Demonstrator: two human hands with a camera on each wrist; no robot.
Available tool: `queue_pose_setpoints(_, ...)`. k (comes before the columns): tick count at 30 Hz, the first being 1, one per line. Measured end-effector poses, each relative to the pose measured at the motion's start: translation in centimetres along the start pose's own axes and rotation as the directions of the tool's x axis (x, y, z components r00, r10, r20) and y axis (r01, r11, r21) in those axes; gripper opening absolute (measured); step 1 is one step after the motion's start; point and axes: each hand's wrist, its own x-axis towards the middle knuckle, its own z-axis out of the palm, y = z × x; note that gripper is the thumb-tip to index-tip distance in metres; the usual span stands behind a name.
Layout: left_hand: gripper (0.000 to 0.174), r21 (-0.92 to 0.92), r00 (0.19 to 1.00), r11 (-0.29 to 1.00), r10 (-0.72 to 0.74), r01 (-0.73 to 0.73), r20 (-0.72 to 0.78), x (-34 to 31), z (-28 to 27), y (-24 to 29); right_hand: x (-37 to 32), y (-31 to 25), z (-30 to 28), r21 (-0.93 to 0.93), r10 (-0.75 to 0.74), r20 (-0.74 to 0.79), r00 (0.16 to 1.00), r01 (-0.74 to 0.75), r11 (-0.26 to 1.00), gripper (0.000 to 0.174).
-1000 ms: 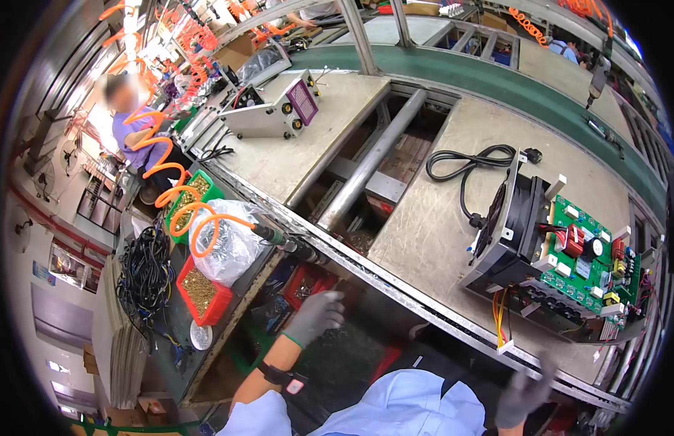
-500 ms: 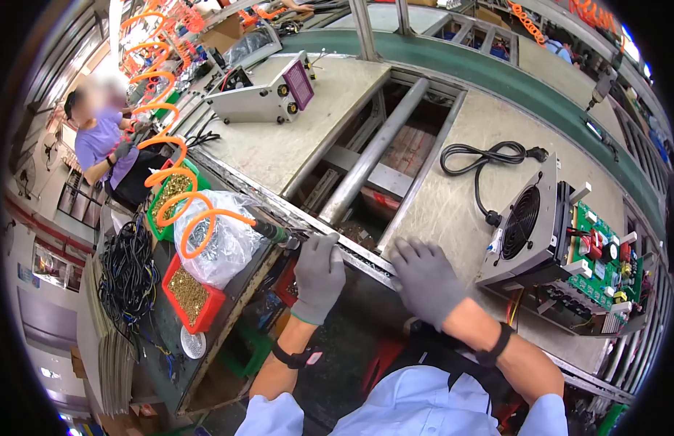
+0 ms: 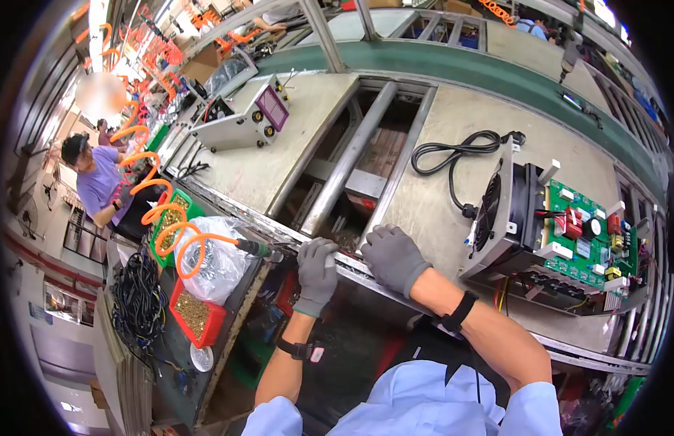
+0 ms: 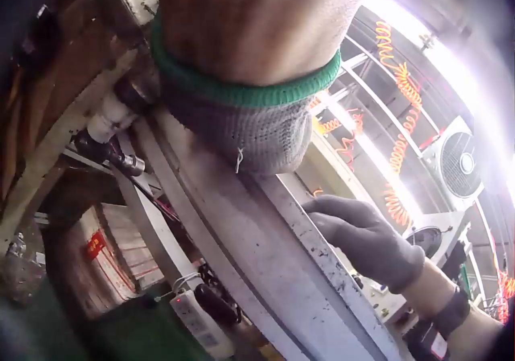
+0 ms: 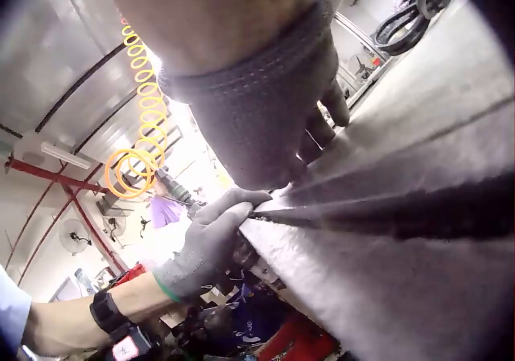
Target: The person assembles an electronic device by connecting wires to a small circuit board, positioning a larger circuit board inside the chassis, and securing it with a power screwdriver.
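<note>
Both hands wear grey gloves and are at the front metal rail [image 3: 351, 272] of the line. My left hand [image 3: 317, 280] holds the rail's edge, with fingers and thumb at it in the right wrist view. To its right, my right hand [image 3: 396, 261] rests over the rail beside the board [image 3: 442, 196], fingers bent down onto the surface in the right wrist view. On that board sits a fan-cooled unit [image 3: 500, 218] with an exposed green circuit board [image 3: 580, 232]. Its black power cord [image 3: 457, 149] lies looped behind it.
Left of the gap with the steel roller [image 3: 351, 156], another metal unit [image 3: 239, 127] sits on a board. A power screwdriver [image 3: 261, 251] on an orange coiled hose lies by a plastic bag [image 3: 213, 272]. Red [image 3: 199, 316] and green screw bins stand nearby. A person [image 3: 101, 178] works at left.
Both hands have come to the front rail; the right hand swung in from the lower right. Since half a second ago they have shifted only slightly, while the head view has turned.
</note>
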Motion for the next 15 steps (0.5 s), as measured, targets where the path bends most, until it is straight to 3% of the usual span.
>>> queue_pose_setpoints(2,0.017,0.02,1.0,1.0,-0.002,0.002,0.021,0.0,0.0,0.2,-0.7,0.4,-1.4,0.007,0.034,0.131,0.991,-0.035,0.999,0.017)
queue_pose_setpoints(3,0.017,0.031,0.999,1.0,-0.005,0.004,0.032,0.0,-0.2,0.2,-1.6,1.1,-0.6,-0.025,-0.019,-0.005,1.0,0.019,1.0,0.012)
queue_pose_setpoints(6,0.014,0.12,0.997,0.993,-0.005,-0.005,0.08,0.5,0.0,0.1,-5.1,2.2,-3.2,-0.091,-0.039,-0.014,0.999,0.038,0.995,0.013)
queue_pose_setpoints(7,0.013,0.174,0.994,0.985,-0.023,0.003,0.109,0.9,-0.3,0.3,-6.7,2.7,-4.0,-0.094,-0.037,0.046,0.998,0.042,0.995,0.014)
queue_pose_setpoints(9,0.013,0.258,0.958,0.966,-0.079,0.005,0.276,2.5,-1.3,0.6,-10.5,3.2,-6.7,-0.049,-0.037,0.095,0.995,0.042,0.998,0.013)
queue_pose_setpoints(11,0.015,0.322,0.907,0.944,-0.192,0.067,0.375,4.4,-1.5,0.5,-15.3,3.9,-9.2,-0.06,-0.036,-0.013,0.999,0.035,0.998,0.018)
queue_pose_setpoints(13,0.019,0.327,0.925,0.935,-0.238,0.135,0.298,6.8,-1.6,0.0,-20.2,4.5,-12.2,-0.078,0.034,0.027,0.999,-0.031,0.996,0.022)
queue_pose_setpoints(15,0.031,0.293,0.917,0.941,-0.26,0.17,0.302,9.2,-1.3,-3.9,-25.4,5.2,-14.8,-0.12,0.075,0.123,0.99,-0.06,0.991,0.024)
